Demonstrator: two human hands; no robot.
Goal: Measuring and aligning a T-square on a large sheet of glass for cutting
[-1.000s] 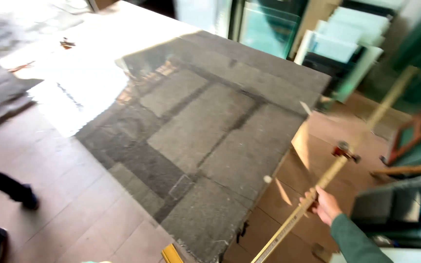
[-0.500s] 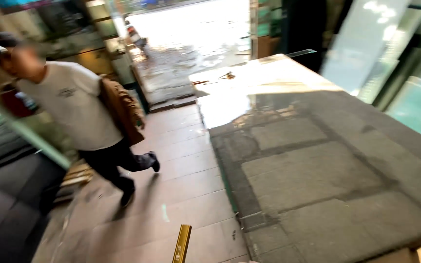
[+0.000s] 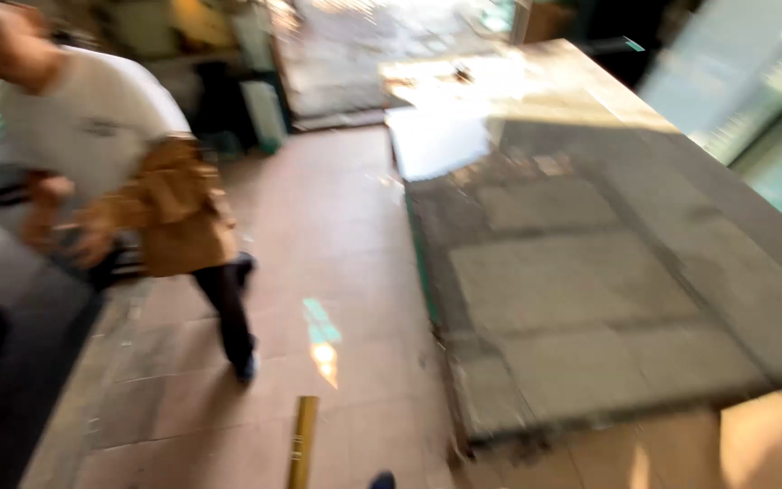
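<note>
Neither of the wearer's hands appears anywhere in the frame, so whether they are open, closed or gripping something cannot be told. The whole view is motion-blurred.

A yellowish wooden stick (image 3: 301, 442) rises from the bottom edge, a little left of centre, standing nearly upright over the reddish tiled floor (image 3: 337, 235); whatever holds its lower end lies below the frame. Just right of it, at the bottom edge, a small dark blue shape (image 3: 382, 480) pokes in, too blurred to identify.

The right half of the frame is filled by a large glass sheet (image 3: 590, 290) lying flat, its surface mirroring grey paving blocks and, towards the top centre, a bright glare. Its near edge rests on brown cardboard (image 3: 753, 435) at lower right.

At the left, another person (image 3: 119, 181) in a white shirt and dark trousers strides across the floor, a tan jacket (image 3: 174, 213) bunched at the waist.
</note>
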